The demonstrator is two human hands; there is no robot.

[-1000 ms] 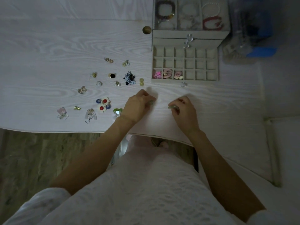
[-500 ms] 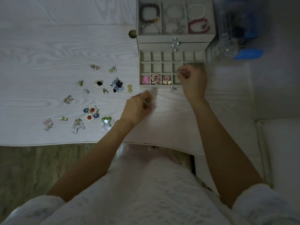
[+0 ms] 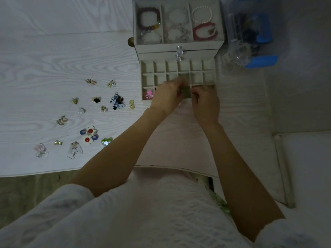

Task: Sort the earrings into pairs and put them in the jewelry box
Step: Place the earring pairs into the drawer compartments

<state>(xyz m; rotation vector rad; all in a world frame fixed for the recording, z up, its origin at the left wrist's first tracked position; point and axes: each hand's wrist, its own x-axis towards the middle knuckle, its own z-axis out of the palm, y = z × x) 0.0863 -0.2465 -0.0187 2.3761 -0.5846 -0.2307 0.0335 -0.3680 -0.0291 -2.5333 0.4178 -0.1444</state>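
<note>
Left hand (image 3: 167, 97): fingers are curled over the drawer's front row; a small greenish earring (image 3: 186, 91) seems to be pinched, though blur hides detail.
Right hand (image 3: 205, 101): fingers are curled beside the left; its hold cannot be told.
Loose earrings (image 3: 89, 136): scattered on the table (image 3: 44, 59), left of the hands.
Handling: judged light, small, slippery and easily bent; best pinched by the body, not the hook.
Jewelry box (image 3: 179, 49): drawer is pulled open; a pink pair (image 3: 148, 94) is seen in its near-left compartment.

Table (image 3: 53, 56) pale matt woodgrain; jewelry box (image 3: 179, 49) matt fabric-lined; knob (image 3: 179, 51) clear glossy.
</note>
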